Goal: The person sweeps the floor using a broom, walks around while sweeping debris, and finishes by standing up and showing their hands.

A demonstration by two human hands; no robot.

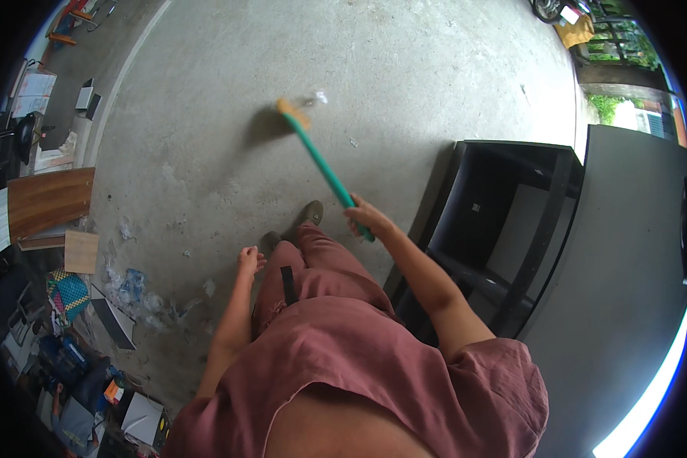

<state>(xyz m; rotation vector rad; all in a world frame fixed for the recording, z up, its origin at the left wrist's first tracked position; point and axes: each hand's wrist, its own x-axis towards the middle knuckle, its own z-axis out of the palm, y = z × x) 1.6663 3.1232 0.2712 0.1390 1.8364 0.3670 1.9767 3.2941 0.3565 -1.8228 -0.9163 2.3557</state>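
Observation:
My right hand (365, 215) is wrapped round the upper end of a broom's green handle (324, 164). The broom slants forward and to the left. Its yellow-orange head (291, 112) is blurred, close to the concrete floor, with a dark shadow beside it. Just right of that head lies a crumpled whitish scrap (320, 97), and a smaller scrap (353, 142) is nearer to me. Beside my left thigh hangs my left hand (250, 260), holding nothing, its fingers loosely bent and partly apart.
A black open cabinet (477, 206) and a large grey panel (611, 252) stand close on my right. Plastic litter (133, 286) covers floor at my left, near wooden boards (51, 202) and a woven bag (69, 294). A motorcycle wheel (547, 9) shows far right.

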